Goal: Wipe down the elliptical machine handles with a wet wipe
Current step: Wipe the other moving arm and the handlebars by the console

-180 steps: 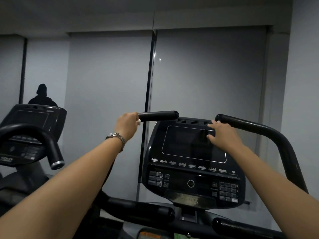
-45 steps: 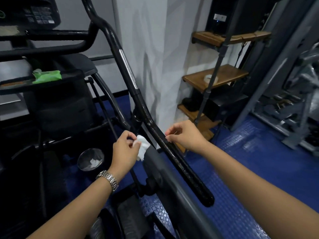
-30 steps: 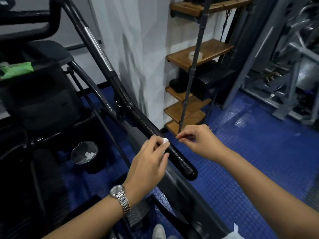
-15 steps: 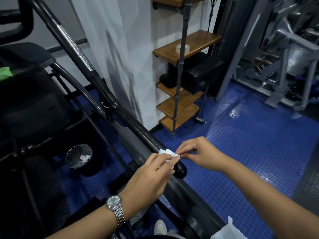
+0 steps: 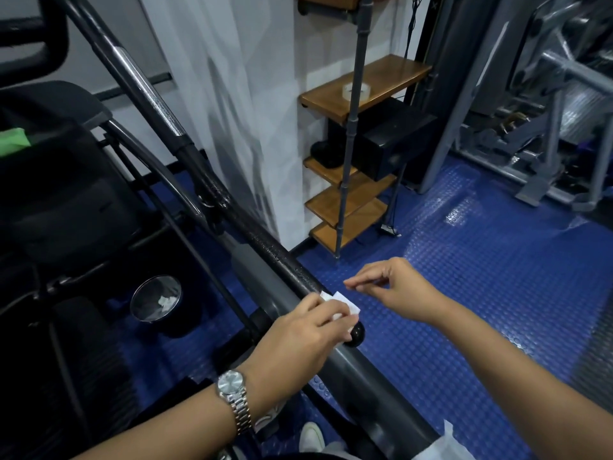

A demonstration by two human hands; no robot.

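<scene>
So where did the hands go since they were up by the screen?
The left hand has run the wet wipe down the black handle to its rounded bottom end. The right hand, pinching by the wipe a moment ago, has drawn away. The left hand still holds the wipe.

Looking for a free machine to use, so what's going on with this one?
A person is wiping the elliptical's black handle with a white wet wipe. The left hand, with a watch on its wrist, holds the wipe against the handle's lower end. The right hand hovers beside it, apart from the wipe and holding nothing. The grip above glistens wet. A small bin sits on the blue floor to the left.
</scene>
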